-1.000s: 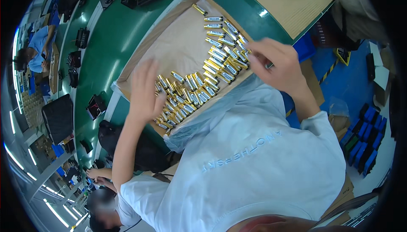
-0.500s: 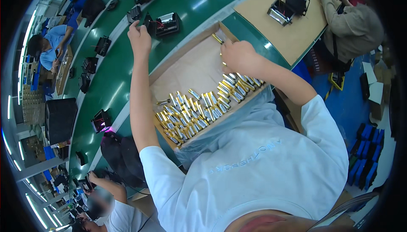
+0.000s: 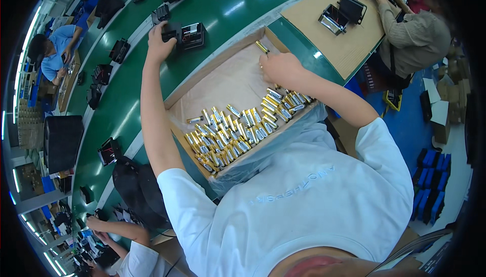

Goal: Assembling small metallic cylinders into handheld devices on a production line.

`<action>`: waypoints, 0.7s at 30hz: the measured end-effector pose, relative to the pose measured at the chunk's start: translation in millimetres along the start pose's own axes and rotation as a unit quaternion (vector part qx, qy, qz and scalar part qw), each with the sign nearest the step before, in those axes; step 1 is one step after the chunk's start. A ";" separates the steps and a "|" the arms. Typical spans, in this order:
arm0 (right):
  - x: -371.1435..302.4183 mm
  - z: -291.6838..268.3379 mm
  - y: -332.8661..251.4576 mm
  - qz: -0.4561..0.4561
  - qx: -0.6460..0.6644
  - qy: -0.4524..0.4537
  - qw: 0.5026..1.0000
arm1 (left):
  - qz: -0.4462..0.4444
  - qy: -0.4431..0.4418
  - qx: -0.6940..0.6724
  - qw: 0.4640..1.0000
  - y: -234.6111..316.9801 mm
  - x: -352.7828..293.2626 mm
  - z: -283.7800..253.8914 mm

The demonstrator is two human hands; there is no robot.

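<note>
My left hand (image 3: 158, 46) reaches over the green conveyor, its thumb and fingers closed around the lid of a small black case (image 3: 193, 36). The case stands open, with a pale part and thin red wires inside. Over the far right part of a shallow cardboard box (image 3: 190, 85), my right hand (image 3: 280, 68) is closed on gold-and-silver batteries. One battery (image 3: 261, 47) sticks out past its fingers; how many more it holds is hidden. Many loose cylindrical batteries (image 3: 223, 137) lie along the near side of the box.
More black cases (image 3: 120, 50) sit along the conveyor (image 3: 139, 82). A brown board (image 3: 309, 11) at the right carries another opened case (image 3: 334, 18), with a co-worker (image 3: 417, 39) beside it. Other people work at the left. A dark chair back (image 3: 136, 191) stands left of me.
My left hand has moved slightly down and left and now grips the case's lid. The case has shifted left. My right hand remains over the box, its battery still sticking out.
</note>
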State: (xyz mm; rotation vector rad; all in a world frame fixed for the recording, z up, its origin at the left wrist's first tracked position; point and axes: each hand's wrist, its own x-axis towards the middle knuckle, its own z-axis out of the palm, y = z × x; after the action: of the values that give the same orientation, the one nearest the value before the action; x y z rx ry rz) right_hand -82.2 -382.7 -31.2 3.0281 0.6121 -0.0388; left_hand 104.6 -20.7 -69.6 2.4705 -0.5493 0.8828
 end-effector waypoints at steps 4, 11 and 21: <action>1.3 -18.0 6.0 -0.010 0.115 -0.031 0.993 | -0.112 -0.171 0.053 0.977 39.1 6.9 -46.0; 63.1 -66.4 -39.3 -0.070 0.494 0.045 0.866 | -0.359 -0.199 -0.206 0.888 65.8 -16.8 -86.5; 187.0 -71.6 -130.4 -0.101 0.379 0.229 0.891 | -0.441 0.013 -0.597 0.670 95.9 -39.7 -83.8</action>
State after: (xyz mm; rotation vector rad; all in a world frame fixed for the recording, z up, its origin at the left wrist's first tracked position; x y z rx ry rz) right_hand 40.4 -186.2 27.8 3.7232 1.1913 0.5816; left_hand -12.7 -45.5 -11.2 1.1633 0.1562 0.0151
